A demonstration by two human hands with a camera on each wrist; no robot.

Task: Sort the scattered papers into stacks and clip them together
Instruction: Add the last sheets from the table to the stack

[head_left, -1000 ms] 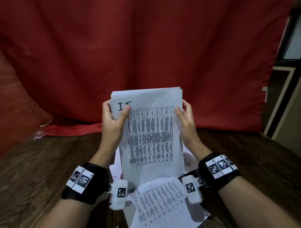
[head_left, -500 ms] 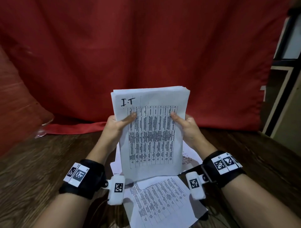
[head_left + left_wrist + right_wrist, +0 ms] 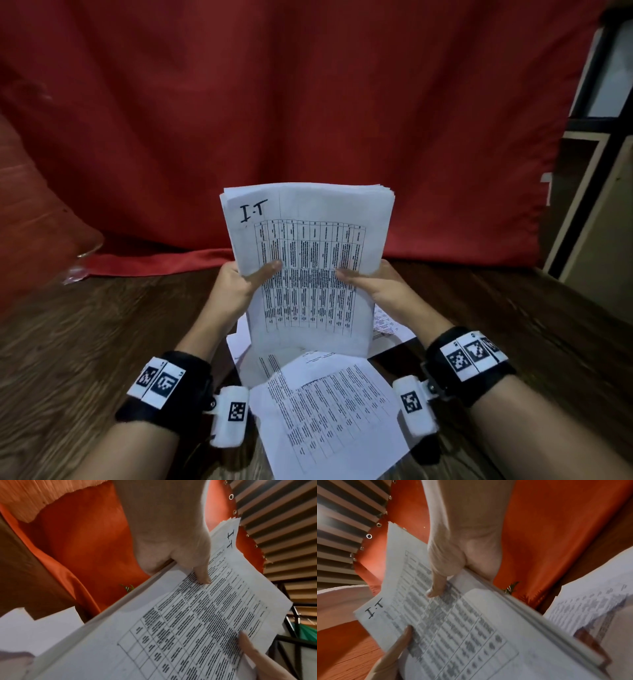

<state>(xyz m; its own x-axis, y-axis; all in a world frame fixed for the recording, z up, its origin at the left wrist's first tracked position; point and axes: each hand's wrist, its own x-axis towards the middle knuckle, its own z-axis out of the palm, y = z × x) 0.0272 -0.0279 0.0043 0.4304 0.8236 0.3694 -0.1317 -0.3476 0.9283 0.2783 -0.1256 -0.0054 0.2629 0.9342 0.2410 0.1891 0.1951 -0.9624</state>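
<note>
I hold a stack of papers [image 3: 308, 253] upright above the table, its top sheet a printed table with "I.T" handwritten in the upper left corner. My left hand [image 3: 239, 284] grips its left edge, thumb across the front. My right hand [image 3: 373, 284] grips the right edge the same way. In the left wrist view the stack of papers [image 3: 171, 622] has the left hand's thumb [image 3: 202, 576] pressed on the print. The right wrist view shows the stack [image 3: 453, 622] pinched by the right hand [image 3: 447, 566]. The stack's bottom edge stands on or just above loose sheets [image 3: 329, 411] lying on the table.
A dark wooden table [image 3: 85, 342] runs under everything. More printed sheets [image 3: 387, 322] lie behind the right wrist. A red curtain [image 3: 308, 102] hangs close behind, its hem on the table. A dark frame and pale panel [image 3: 589, 205] stand at the far right.
Both hands have slid down the sides of the stack from near its top to about mid-height, uncovering the "I.T" mark. The stack stays upright.
</note>
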